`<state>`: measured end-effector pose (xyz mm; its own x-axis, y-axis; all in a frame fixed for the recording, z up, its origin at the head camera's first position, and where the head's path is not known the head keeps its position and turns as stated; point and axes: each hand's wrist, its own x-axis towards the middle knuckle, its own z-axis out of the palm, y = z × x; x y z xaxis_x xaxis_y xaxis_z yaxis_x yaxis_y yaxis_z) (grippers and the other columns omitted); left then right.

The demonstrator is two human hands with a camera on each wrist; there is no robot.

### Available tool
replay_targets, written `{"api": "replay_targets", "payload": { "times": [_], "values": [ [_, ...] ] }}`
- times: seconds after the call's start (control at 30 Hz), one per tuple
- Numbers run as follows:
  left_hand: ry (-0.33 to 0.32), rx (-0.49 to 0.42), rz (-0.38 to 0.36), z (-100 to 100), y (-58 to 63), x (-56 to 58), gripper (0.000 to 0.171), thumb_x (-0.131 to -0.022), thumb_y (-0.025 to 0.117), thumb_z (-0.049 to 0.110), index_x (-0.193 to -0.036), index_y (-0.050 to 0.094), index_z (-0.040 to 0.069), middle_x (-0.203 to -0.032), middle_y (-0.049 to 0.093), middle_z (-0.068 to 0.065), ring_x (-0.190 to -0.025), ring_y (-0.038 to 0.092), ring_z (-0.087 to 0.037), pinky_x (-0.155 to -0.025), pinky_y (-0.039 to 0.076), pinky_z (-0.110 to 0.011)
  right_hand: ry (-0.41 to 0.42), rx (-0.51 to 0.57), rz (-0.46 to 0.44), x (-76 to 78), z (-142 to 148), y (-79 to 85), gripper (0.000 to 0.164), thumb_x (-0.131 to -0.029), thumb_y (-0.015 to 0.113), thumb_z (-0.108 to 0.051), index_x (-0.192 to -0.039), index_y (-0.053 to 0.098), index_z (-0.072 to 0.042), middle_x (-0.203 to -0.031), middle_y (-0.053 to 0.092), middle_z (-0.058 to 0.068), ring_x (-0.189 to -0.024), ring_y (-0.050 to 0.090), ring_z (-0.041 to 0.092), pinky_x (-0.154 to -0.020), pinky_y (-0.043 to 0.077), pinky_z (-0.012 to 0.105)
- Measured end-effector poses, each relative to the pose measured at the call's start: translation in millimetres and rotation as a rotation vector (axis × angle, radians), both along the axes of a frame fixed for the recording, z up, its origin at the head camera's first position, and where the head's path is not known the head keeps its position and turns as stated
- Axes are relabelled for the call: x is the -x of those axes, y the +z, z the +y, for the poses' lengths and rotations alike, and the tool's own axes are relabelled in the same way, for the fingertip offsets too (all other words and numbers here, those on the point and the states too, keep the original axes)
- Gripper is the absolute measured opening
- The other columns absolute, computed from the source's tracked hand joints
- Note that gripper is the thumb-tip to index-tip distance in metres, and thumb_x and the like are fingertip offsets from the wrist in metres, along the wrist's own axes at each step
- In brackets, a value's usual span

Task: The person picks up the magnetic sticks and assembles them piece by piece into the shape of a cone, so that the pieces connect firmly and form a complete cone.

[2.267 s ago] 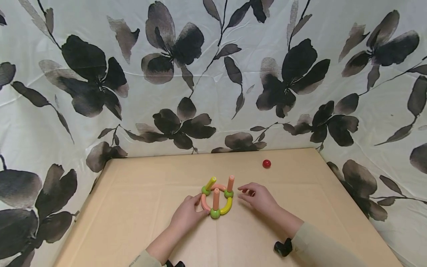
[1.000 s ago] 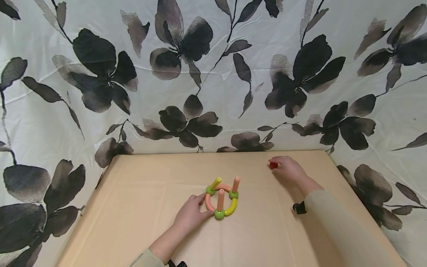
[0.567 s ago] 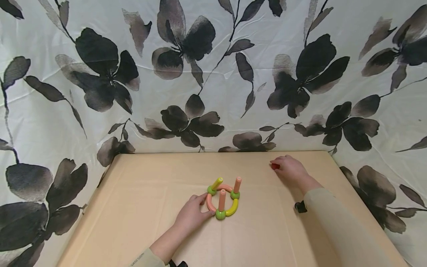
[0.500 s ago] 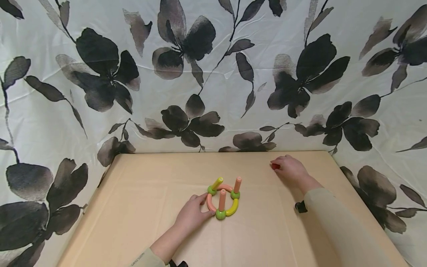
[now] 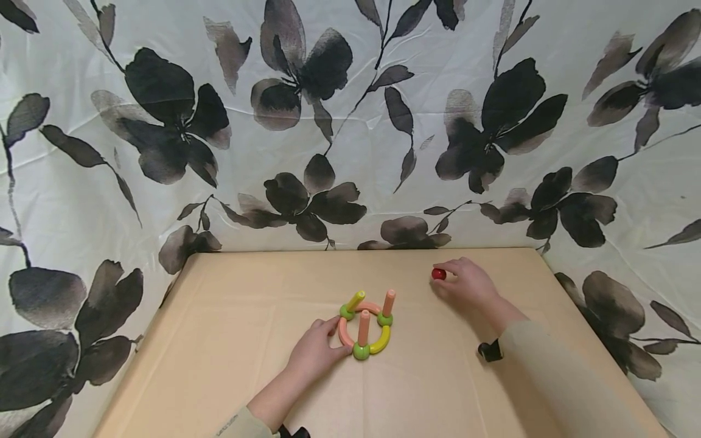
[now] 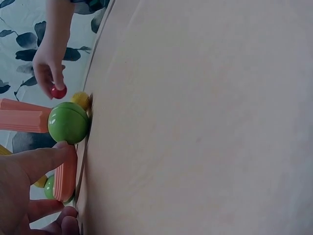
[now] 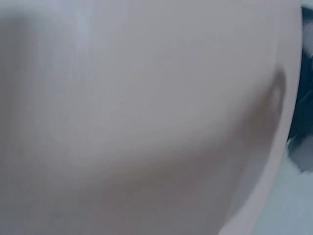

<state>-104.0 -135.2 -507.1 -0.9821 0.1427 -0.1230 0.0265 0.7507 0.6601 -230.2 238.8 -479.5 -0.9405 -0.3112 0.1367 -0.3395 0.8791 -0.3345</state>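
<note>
A ring of curved salmon and yellow rods [image 5: 384,340], joined by green balls [image 5: 361,351], stands on the table. Three straight rods, two salmon [image 5: 364,328] and one yellow [image 5: 356,301], rise from the balls. My left hand [image 5: 313,353] holds the ring at its left side, thumb by the near ball and fingers by the far left one; the left wrist view shows it gripping a curved salmon rod [image 6: 65,176]. Toward the back right, my right hand [image 5: 472,283] pinches a red ball [image 5: 439,274] between thumb and fingers. The right wrist view is blurred and shows neither hand nor ball.
The tan table [image 5: 246,298] ends at a white floral cloth [image 5: 383,152] that hangs behind and at the sides. Black wrist devices [image 5: 490,351] sit on both wrists.
My right hand has reached from beside the ring to the red ball, taken hold of it, and now shifts slightly left with it. My left hand stays on the ring.
</note>
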Motion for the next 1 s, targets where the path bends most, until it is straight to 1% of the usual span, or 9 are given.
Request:
{"api": "replay_targets", "payload": {
  "times": [0.07,0.17,0.27,0.4,0.53,0.67,0.8,0.9,1.0],
  "values": [
    [0.003,-0.002,-0.001,-0.5,0.1,-0.2,0.077,-0.077,0.082,0.045,-0.141,0.056,0.011,-0.105,0.059,-0.002,-0.098,0.061,-0.02,-0.079,0.05,-0.04,0.001,0.059,0.013,-4.4,-8.2,3.0,0.043,-0.086,0.077,-0.026,-0.126,0.069,-0.012,-0.112,0.07,0.009,-0.097,0.058,0.028,-0.086,0.048,0.048],
    [0.004,-0.005,0.002,-0.9,0.8,-0.4,0.077,-0.077,0.082,0.044,-0.141,0.055,0.011,-0.105,0.059,-0.002,-0.096,0.061,-0.019,-0.078,0.05,-0.04,0.002,0.14,0.035,-11.6,-22.3,6.9,0.043,-0.085,0.079,-0.023,-0.125,0.07,-0.011,-0.104,0.069,0.006,-0.087,0.056,0.024,-0.077,0.047,0.042],
    [0.002,-0.004,0.004,-0.9,1.4,-0.4,0.078,-0.077,0.082,0.045,-0.142,0.055,0.012,-0.105,0.059,-0.002,-0.093,0.059,-0.017,-0.076,0.05,-0.039,-0.017,0.247,0.014,-21.1,-37.2,11.2,0.042,-0.084,0.08,-0.022,-0.123,0.07,-0.01,-0.097,0.066,0.004,-0.082,0.053,0.021,-0.07,0.045,0.034],
    [0.002,0.001,0.005,-0.6,2.0,-1.0,0.078,-0.077,0.082,0.046,-0.142,0.055,0.012,-0.104,0.059,-0.002,-0.09,0.058,-0.016,-0.075,0.049,-0.038,-0.045,0.42,-0.036,-36.3,-57.7,18.6,0.04,-0.083,0.081,-0.022,-0.12,0.071,-0.012,-0.097,0.065,0.003,-0.082,0.054,0.023,-0.068,0.046,0.03],
    [0.005,0.005,0.003,0.0,2.5,-1.6,0.078,-0.077,0.082,0.046,-0.142,0.055,0.012,-0.104,0.059,-0.002,-0.09,0.057,-0.015,-0.076,0.049,-0.038,-0.035,0.544,-0.056,-50.3,-74.8,25.6,0.038,-0.083,0.082,-0.022,-0.119,0.071,-0.012,-0.101,0.067,0.003,-0.088,0.056,0.026,-0.072,0.047,0.033],
    [-0.002,0.006,0.003,0.6,3.1,-2.1,0.078,-0.077,0.082,0.046,-0.141,0.056,0.012,-0.104,0.058,-0.002,-0.089,0.057,-0.015,-0.076,0.049,-0.038,-0.029,0.605,-0.068,-61.3,-86.8,31.5,0.037,-0.083,0.082,-0.022,-0.118,0.071,-0.014,-0.102,0.067,0.001,-0.091,0.056,0.028,-0.074,0.048,0.036],
    [-0.005,0.003,0.007,0.5,3.3,-1.8,0.078,-0.077,0.082,0.047,-0.141,0.056,0.011,-0.103,0.058,-0.002,-0.087,0.056,-0.015,-0.075,0.049,-0.038,-0.022,0.632,-0.07,-68.4,-94.9,37.1,0.037,-0.083,0.082,-0.024,-0.117,0.071,-0.016,-0.102,0.066,0.0,-0.093,0.056,0.031,-0.075,0.048,0.04],
    [0.0,0.004,0.008,0.3,2.5,-1.6,0.078,-0.076,0.082,0.048,-0.141,0.056,0.013,-0.103,0.058,-0.001,-0.087,0.056,-0.014,-0.075,0.049,-0.037,-0.017,0.636,-0.076,-71.2,-98.7,39.1,0.037,-0.083,0.082,-0.027,-0.117,0.071,-0.017,-0.103,0.066,-0.001,-0.093,0.055,0.03,-0.075,0.047,0.039],
    [-0.001,0.002,0.015,0.1,1.9,-1.9,0.078,-0.076,0.082,0.049,-0.141,0.057,0.013,-0.102,0.058,-0.001,-0.087,0.056,-0.014,-0.075,0.049,-0.037,-0.015,0.628,-0.074,-72.6,-100.9,39.3,0.037,-0.083,0.082,-0.029,-0.116,0.071,-0.018,-0.102,0.066,-0.003,-0.092,0.055,0.025,-0.075,0.047,0.035]
  ]
}}
